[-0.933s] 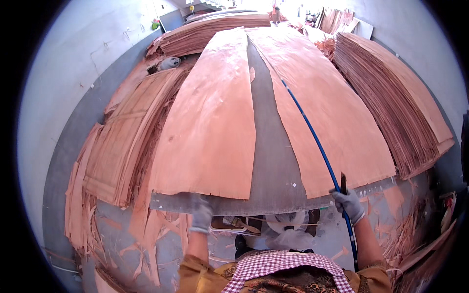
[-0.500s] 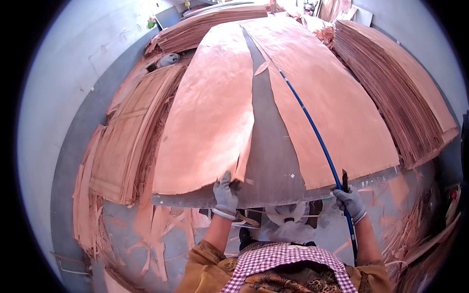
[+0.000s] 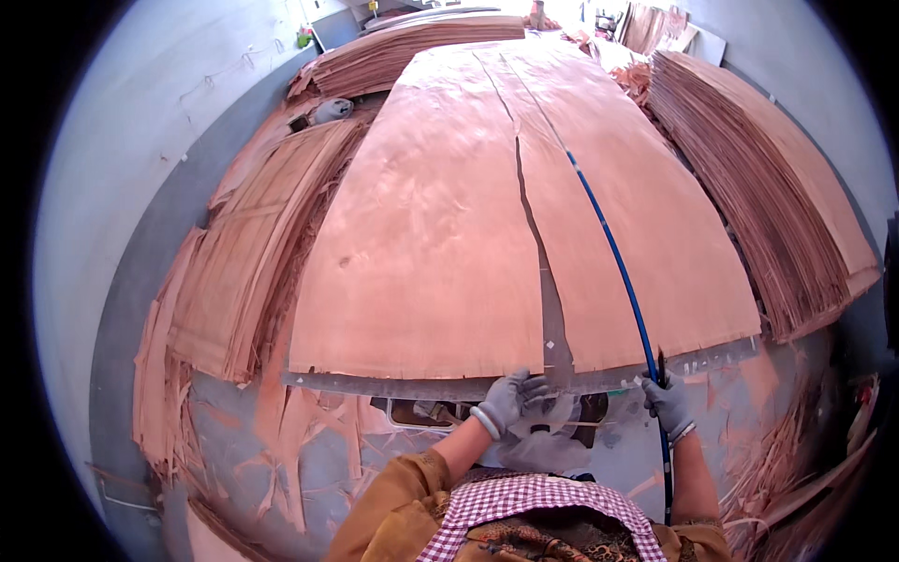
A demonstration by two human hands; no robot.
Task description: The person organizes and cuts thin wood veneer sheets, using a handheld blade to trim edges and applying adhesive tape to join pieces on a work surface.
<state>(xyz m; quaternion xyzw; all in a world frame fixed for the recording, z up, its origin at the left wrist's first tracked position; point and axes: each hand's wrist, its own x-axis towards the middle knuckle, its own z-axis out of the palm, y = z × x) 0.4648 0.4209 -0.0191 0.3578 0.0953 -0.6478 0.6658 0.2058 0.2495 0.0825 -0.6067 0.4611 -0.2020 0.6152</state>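
Two wide sheets of thin reddish wood veneer lie side by side on a long grey table (image 3: 721, 356). Between the left sheet (image 3: 421, 244) and the right sheet (image 3: 618, 225) only a narrow gap shows. My left hand (image 3: 510, 398), in a grey glove, pinches the near edge of the left sheet at that gap. A long blue rod (image 3: 613, 253) lies over the right sheet. My gloved right hand (image 3: 667, 403) grips this rod at the table's near edge, together with a small dark tool.
Stacks of veneer stand at the left (image 3: 253, 244), the right (image 3: 768, 187) and the far end (image 3: 412, 47). Torn veneer strips (image 3: 281, 450) litter the floor below the table. Grey walls close in on both sides.
My left hand has taken hold of the left sheet's near edge and slid it rightward. The wide gap between the sheets has shrunk to a narrow slit. My right hand has kept its place.
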